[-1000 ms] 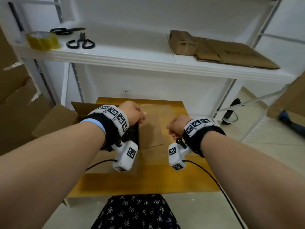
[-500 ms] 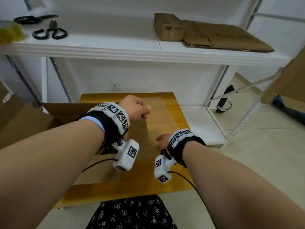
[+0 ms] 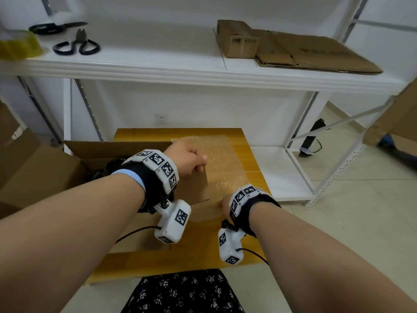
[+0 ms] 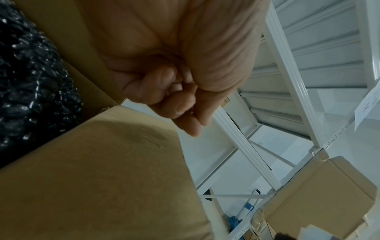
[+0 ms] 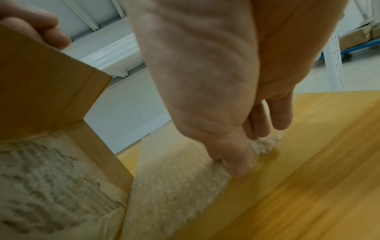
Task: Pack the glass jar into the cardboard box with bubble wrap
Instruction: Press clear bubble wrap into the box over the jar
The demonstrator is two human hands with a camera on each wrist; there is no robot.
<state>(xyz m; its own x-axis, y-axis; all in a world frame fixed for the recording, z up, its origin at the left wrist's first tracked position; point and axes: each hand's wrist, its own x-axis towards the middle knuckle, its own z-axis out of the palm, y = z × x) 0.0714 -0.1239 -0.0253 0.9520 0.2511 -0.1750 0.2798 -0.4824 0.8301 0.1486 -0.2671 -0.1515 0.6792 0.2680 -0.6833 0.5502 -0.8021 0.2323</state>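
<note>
An open cardboard box [image 3: 90, 152] sits at the left of the yellow wooden table [image 3: 203, 249]. Inside lies a dark bundle in bubble wrap [image 3: 106, 168], also seen in the left wrist view [image 4: 30, 81]; the jar itself is hidden. My left hand [image 3: 191, 158] curls its fingers over the top edge of the box's right flap [image 3: 194, 186]. A clear bubble wrap sheet [image 3: 223, 161] lies flat on the table beside the box. My right hand [image 3: 223, 203] pinches its near edge, and the wrap [image 5: 174, 170] bunches under thumb and fingers [image 5: 236, 162].
On the white shelf above lie scissors [image 3: 76, 45], a yellow tape roll [image 3: 18, 45], a small box [image 3: 237, 41] and flattened cardboard [image 3: 316, 55]. More cardboard boxes [image 3: 33, 172] stand at the left. A low white rack [image 3: 293, 172] adjoins the table's right side.
My right hand has come down and nearer to me, onto the near edge of the bubble wrap, and pinched it. The left hand has stayed at the box flap.
</note>
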